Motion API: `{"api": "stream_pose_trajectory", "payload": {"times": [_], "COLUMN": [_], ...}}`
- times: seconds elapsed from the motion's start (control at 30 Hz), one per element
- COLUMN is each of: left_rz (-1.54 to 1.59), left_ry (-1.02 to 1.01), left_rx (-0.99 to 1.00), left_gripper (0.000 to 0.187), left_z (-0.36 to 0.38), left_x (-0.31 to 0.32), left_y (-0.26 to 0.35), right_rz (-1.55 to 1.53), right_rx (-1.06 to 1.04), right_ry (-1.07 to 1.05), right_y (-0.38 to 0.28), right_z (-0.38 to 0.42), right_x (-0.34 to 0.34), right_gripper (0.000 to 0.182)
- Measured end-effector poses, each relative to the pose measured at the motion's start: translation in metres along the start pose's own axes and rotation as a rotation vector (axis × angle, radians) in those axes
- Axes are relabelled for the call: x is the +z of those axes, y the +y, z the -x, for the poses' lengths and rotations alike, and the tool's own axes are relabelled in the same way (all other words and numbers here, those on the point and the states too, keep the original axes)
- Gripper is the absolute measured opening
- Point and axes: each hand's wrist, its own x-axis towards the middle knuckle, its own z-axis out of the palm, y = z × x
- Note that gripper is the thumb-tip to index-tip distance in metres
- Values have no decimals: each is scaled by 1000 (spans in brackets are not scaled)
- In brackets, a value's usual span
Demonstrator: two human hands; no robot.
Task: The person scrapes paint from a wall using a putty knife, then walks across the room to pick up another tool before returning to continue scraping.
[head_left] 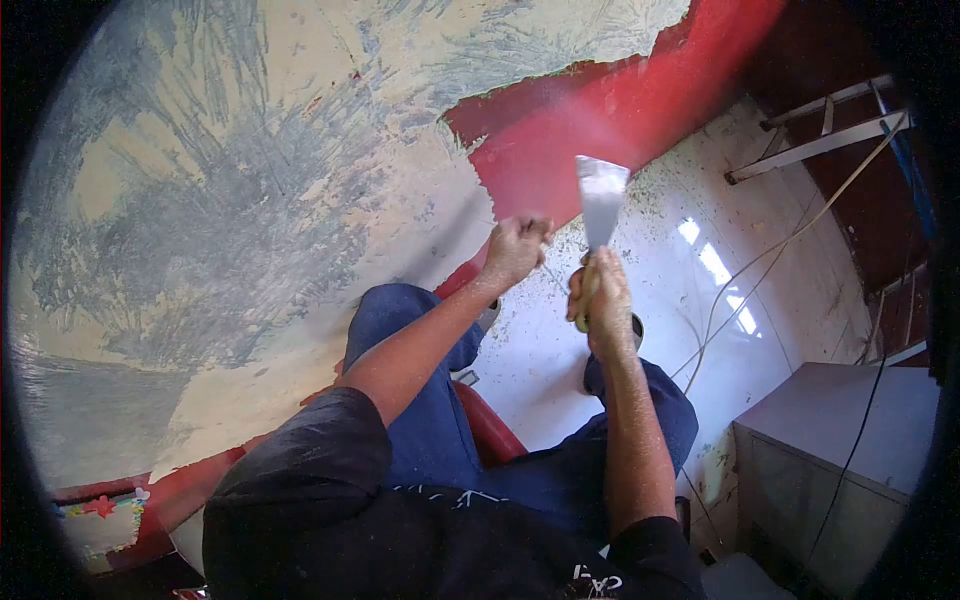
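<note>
My right hand (pixel 602 300) is wrapped round the handle of a scraper (pixel 602 200), whose wide metal blade points up and away from me. To its left, my left hand (pixel 517 250) is held with curled fingers near the wall; what it holds, if anything, is too blurred to tell. The wall (pixel 250 180) on the left shows a patchy grey and cream surface. Red paint (pixel 540 140) with a ragged edge remains beside it and along the bottom.
Small flakes lie on the white tiled floor (pixel 540 370). A ladder (pixel 800 150) lies at the upper right, with a pale cable (pixel 755 262) across the floor. A grey cabinet (pixel 840 410) stands at the lower right. A red seat (pixel 488 425) shows between my legs.
</note>
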Motion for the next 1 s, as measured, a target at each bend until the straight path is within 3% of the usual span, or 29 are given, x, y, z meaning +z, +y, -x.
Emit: {"api": "stream_pose_trajectory", "payload": {"times": [0.03,0.1,0.17,0.23,0.3,0.37,0.47,0.53,0.57,0.63,0.67,0.77,0.83,0.87,0.97,1.0], "left_rz": [184,523,719,754,636,314,-569,-924,-1022,-1139,-1175,-1108,-1030,-1009,-875,-686], "left_ry": [-4,-45,-194,-380,-607,-870,-1281,-1374,-1372,-1287,-1214,-827,-677,-584,-419,-379], "left_rx": [-178,-497,-724,-883,-965,-922,-490,-247,-165,-42,14,317,379,386,246,173], "left_gripper": [25,23,23,23,24,24,25,25,26,27,27,25,26,27,33,37], "left_z": [4,28,57,85,106,113,114,108,104,89,80,52,30,26,5,-2], "left_x": [2,6,16,24,29,37,58,62,58,49,44,26,16,9,-6,-10], "left_y": [-6,-24,-45,-61,-70,-71,-65,-56,-50,-46,-47,-59,-52,-38,2,7], "right_rz": [-14,43,-26,-103,-230,-246,-172,-195,-251,-564,-876,-1134,-903,-771,-523,-464], "right_rx": [-14,-82,14,83,260,221,118,14,-37,67,141,-61,-214,-186,59,79], "right_ry": [-99,-236,-228,-440,-367,-344,-322,-269,-222,-273,-406,-400,-197,-15,115,75], "right_y": [6,35,54,74,74,77,78,61,40,-11,-21,-44,-38,-34,-18,-12], "right_z": [1,-7,-1,0,7,-1,-19,-37,-42,-60,-76,-63,-55,-53,-59,-57], "right_x": [2,15,44,58,78,95,118,131,133,107,83,28,8,6,-3,-3], "right_gripper": [22,29,28,29,33,36,39,41,41,38,35,33,33,32,30,27]}}
